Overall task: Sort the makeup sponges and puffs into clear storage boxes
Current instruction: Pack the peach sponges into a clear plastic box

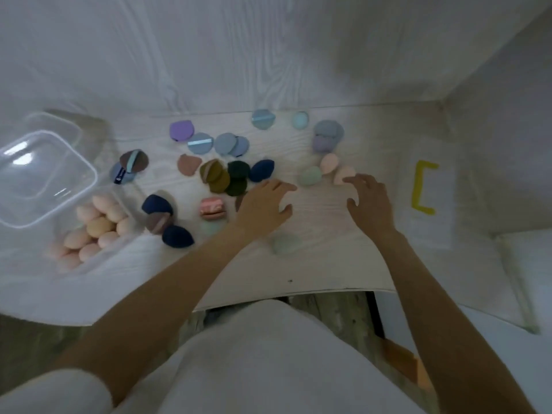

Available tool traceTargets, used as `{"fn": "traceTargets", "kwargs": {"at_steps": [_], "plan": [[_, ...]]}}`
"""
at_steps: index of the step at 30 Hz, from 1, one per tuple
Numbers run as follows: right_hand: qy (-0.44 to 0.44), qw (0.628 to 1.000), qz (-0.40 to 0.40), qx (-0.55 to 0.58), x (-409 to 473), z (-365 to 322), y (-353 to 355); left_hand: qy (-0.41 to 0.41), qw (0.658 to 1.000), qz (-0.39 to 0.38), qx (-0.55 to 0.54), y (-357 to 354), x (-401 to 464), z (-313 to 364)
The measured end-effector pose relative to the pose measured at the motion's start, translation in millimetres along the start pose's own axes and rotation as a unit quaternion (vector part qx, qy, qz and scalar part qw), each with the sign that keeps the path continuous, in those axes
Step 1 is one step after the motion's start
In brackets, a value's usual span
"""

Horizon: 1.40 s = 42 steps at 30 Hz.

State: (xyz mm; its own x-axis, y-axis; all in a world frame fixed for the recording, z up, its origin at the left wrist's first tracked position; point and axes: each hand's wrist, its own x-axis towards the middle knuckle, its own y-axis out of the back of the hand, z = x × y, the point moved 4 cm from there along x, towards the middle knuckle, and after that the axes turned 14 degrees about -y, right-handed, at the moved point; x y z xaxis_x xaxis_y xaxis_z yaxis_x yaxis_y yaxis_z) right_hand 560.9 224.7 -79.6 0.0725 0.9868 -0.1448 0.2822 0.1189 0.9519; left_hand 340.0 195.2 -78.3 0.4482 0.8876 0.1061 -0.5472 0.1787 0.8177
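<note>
Many sponges and puffs lie scattered on the white table. A clear box at the left holds several peach sponges, and a clear lid leans over it. My left hand hovers open beside dark green puffs and a navy sponge. My right hand is open, its fingertips at a peach sponge. A mint sponge and another peach sponge lie between the hands.
Blue and purple puffs lie toward the back. Navy sponges, a pink marbled sponge and a pale green sponge sit nearer me. A yellow bracket shape lies at the right. The table's front edge is close to my body.
</note>
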Motion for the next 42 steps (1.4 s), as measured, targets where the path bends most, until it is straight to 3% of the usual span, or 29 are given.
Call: {"fn": "traceTargets", "kwargs": {"at_steps": [3, 6, 11, 16, 19, 24, 28, 32, 37, 42], "plan": [[0.016, 0.995, -0.083, -0.047, 32.4, 16.0, -15.8, -0.010, 0.999, -0.003, 0.052, -19.6, 54.1, 6.8], [0.022, 0.993, -0.115, -0.011, 44.2, 19.3, -27.7, -0.031, 0.991, -0.014, 0.126, -36.9, 97.1, 18.0], [-0.019, 0.994, -0.061, 0.088, 37.2, 28.8, -16.4, 0.019, 0.989, -0.059, 0.136, -63.2, 135.8, 30.7], [0.001, 0.996, -0.036, 0.079, 20.6, 34.8, -15.1, 0.008, 0.991, 0.055, 0.118, -63.0, 136.5, 29.1], [-0.002, 0.997, -0.013, 0.074, 9.3, 29.0, -12.2, 0.006, 0.993, 0.077, 0.084, -56.6, 125.2, 30.0], [-0.013, 0.996, -0.017, 0.088, -8.3, 23.2, -14.4, 0.052, 0.991, 0.008, 0.122, -56.3, 110.6, 8.6], [-0.031, 0.996, -0.022, 0.084, -9.3, 20.2, -16.2, -0.001, 0.990, -0.046, 0.136, -67.4, 117.0, 6.3], [-0.065, 0.994, -0.039, 0.083, -14.0, 24.9, -20.4, -0.040, 0.981, 0.007, 0.188, -70.1, 126.2, 12.4], [-0.095, 0.991, -0.021, 0.088, -22.9, 26.0, -17.4, -0.083, 0.981, 0.101, 0.144, -69.1, 124.7, 21.0], [-0.115, 0.973, 0.007, 0.198, -37.4, -7.5, 1.8, -0.103, 0.975, 0.169, -0.098, -8.6, 69.9, 36.1]]}}
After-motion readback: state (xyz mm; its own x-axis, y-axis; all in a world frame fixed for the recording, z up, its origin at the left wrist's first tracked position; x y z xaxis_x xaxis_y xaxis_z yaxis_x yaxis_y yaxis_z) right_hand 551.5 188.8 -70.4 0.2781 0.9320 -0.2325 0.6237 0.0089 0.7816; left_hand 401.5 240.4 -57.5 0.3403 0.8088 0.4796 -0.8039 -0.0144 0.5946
